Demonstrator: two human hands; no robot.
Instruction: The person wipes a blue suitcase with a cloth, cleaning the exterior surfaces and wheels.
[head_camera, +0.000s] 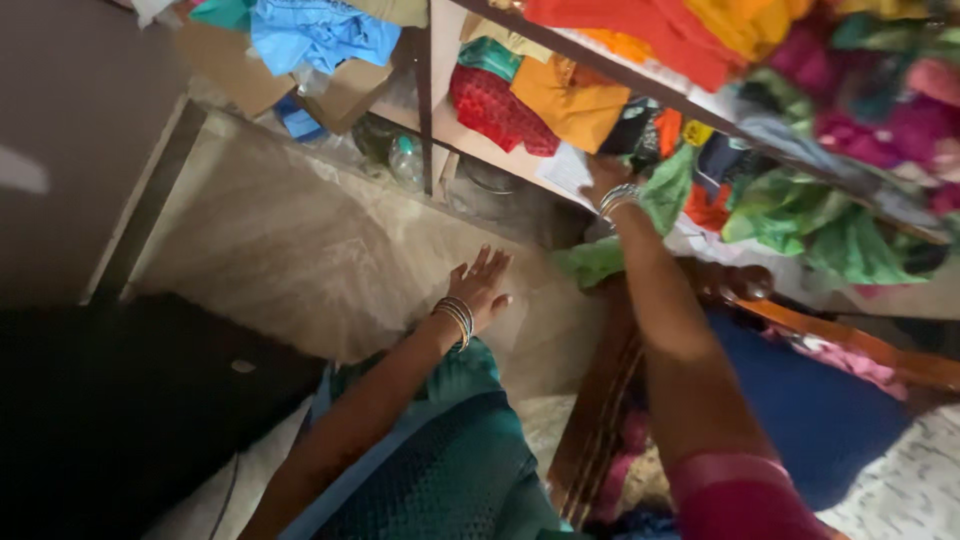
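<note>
Shelf stock, 1 o'clock: folded red cotton cloth with fine dark dots (497, 108); plain mustard-orange folded cloth (572, 100); crumpled bright green thin fabric (668, 190), at the right hand (604, 176). 11 o'clock: sky-blue crumpled cloth (318, 32) on brown cardboard box (235, 65). Centre: beige veined stone floor (300, 250); silver bangles on left hand (482, 285)

Wore a stack of thin silver-and-gold metal bangles (457, 320) at the wrist just below the left hand (483, 285). Wore a similar band of slim silvery metal bangles (619, 199) at the wrist just below the right hand (603, 175). Had a short pink-red fabric sleeve with a lighter pink hem (735, 490) far down the right arm. Was draped in dark teal patterned cloth (450, 470) beneath the left forearm.
</note>
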